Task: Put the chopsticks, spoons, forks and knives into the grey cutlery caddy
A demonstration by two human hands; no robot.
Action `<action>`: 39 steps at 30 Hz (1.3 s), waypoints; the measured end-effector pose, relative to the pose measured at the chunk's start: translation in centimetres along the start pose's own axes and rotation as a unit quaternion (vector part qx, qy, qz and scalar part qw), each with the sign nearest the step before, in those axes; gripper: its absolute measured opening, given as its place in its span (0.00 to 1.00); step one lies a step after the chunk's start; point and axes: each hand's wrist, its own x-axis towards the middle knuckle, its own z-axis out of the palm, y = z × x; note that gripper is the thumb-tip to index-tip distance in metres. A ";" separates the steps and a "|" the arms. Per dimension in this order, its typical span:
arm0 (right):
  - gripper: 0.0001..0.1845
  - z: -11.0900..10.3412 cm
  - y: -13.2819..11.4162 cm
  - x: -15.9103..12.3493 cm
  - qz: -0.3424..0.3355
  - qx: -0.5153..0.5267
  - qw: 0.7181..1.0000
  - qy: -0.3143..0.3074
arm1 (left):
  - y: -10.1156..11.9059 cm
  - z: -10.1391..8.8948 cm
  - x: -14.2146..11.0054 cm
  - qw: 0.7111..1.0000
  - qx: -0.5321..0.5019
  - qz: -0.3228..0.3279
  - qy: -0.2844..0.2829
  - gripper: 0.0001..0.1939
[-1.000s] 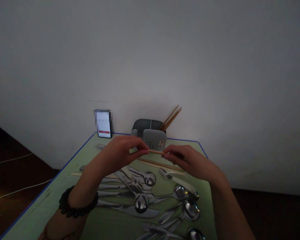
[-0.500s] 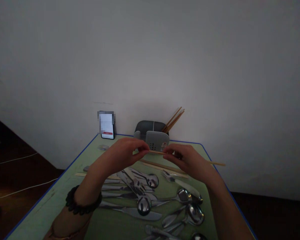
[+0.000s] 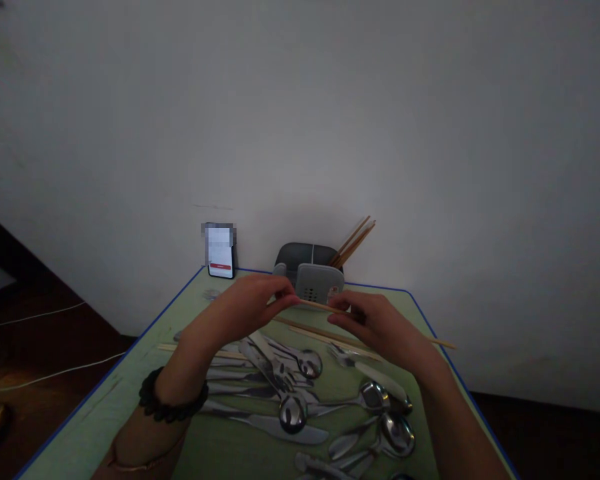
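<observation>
Between my hands runs a thin wooden chopstick [image 3: 316,305], held nearly level above the table. My left hand [image 3: 260,300] pinches its left end between thumb and fingertips. Further along it, my right hand [image 3: 367,317] closes thumb and fingers on the stick, and a tip shows past the right wrist. Just behind the hands stands a grey cutlery holder [image 3: 321,280] with several chopsticks [image 3: 355,241] leaning in its right side. More chopsticks [image 3: 330,337] lie on the table below my hands.
On the green table [image 3: 220,447] lie table knives [image 3: 285,427], forks [image 3: 341,355], a shiny spoon [image 3: 397,432] and a round ladle-like spoon [image 3: 293,412], some overlapping. A lit phone [image 3: 221,252] leans against the wall [image 3: 300,133]. White cables [image 3: 55,375] run at left.
The view has shifted slightly, so the table and its things sit a little further right. The chopstick between my hands tilts slightly more, its right side lower. Both hands keep their grip.
</observation>
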 end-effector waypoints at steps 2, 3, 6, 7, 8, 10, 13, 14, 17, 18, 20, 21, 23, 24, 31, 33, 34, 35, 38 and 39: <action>0.10 -0.1 0.0 0.0 -0.005 -0.006 1.000 0.001 | 0.1 0.0 0.0 1.000 -0.005 0.006 -0.009 0.12; 0.10 -0.1 0.0 -0.1 -0.009 -0.010 1.000 0.003 | 0.2 0.0 0.0 1.000 -0.007 0.009 -0.013 0.12; 0.10 -0.2 -0.1 -0.1 -0.023 -0.023 0.999 0.009 | 0.2 0.1 0.0 1.000 -0.014 0.013 -0.022 0.12; 0.11 -0.2 -0.1 -0.1 -0.028 -0.027 0.999 0.010 | 0.1 0.1 0.0 0.999 -0.016 0.014 -0.024 0.12; 0.11 -0.2 -0.1 -0.1 -0.031 -0.031 0.999 0.011 | 0.1 0.2 -0.1 0.999 -0.017 0.015 -0.026 0.12; 0.12 -0.2 -0.1 -0.1 -0.036 -0.034 0.999 0.010 | 0.1 0.2 -0.1 0.999 -0.018 0.016 -0.030 0.12; 0.13 -0.2 -0.1 -0.1 -0.037 -0.035 0.999 0.009 | 0.2 0.2 -0.2 0.999 -0.017 0.016 -0.032 0.12; 0.13 -0.2 0.0 0.0 -0.036 -0.035 0.999 0.009 | 0.2 0.2 -0.2 0.999 -0.016 0.016 -0.033 0.12; 0.13 -0.2 0.0 -0.1 -0.032 -0.036 0.999 0.003 | 0.3 0.2 -0.2 0.999 -0.015 0.016 -0.035 0.11; 0.13 -0.3 0.0 -0.1 -0.031 -0.038 0.999 0.001 | 0.3 0.2 -0.1 0.999 -0.016 0.017 -0.036 0.11; 0.14 -0.4 0.0 -0.2 -0.028 -0.041 0.999 -0.002 | 0.2 0.2 -0.1 0.999 -0.016 0.022 -0.034 0.11; 0.14 -0.4 0.0 -0.2 -0.026 -0.041 0.999 -0.002 | 0.2 0.2 -0.1 0.999 -0.016 0.025 -0.032 0.11; 0.14 -0.4 0.0 -0.2 -0.026 -0.040 0.999 0.000 | 0.1 0.3 -0.1 0.999 -0.016 0.029 -0.030 0.11; 0.15 -0.4 0.0 -0.2 -0.028 -0.040 0.999 0.001 | 0.1 0.3 -0.1 0.999 -0.015 0.028 -0.029 0.11; 0.16 -0.3 0.1 -0.1 -0.032 -0.042 0.999 -0.006 | 0.1 0.2 -0.1 0.999 0.004 0.027 -0.038 0.13; 0.16 -0.3 0.0 -0.1 -0.029 -0.038 0.999 -0.008 | 0.0 0.1 -0.1 0.999 0.012 0.027 -0.042 0.13; 0.16 -0.3 -0.1 -0.1 -0.025 -0.037 0.999 -0.010 | 0.0 0.1 -0.1 0.999 0.015 0.026 -0.045 0.13; 0.15 -0.3 -0.1 -0.1 -0.018 -0.037 0.999 -0.011 | 0.0 0.1 -0.1 0.998 0.018 0.026 -0.048 0.13; 0.14 -0.3 -0.2 -0.2 0.007 -0.037 0.999 -0.012 | 0.0 0.2 -0.1 0.998 0.022 0.028 -0.058 0.12; 0.13 -0.3 -0.2 -0.2 0.010 -0.038 0.999 -0.012 | 0.0 0.2 -0.2 0.998 0.023 0.029 -0.060 0.12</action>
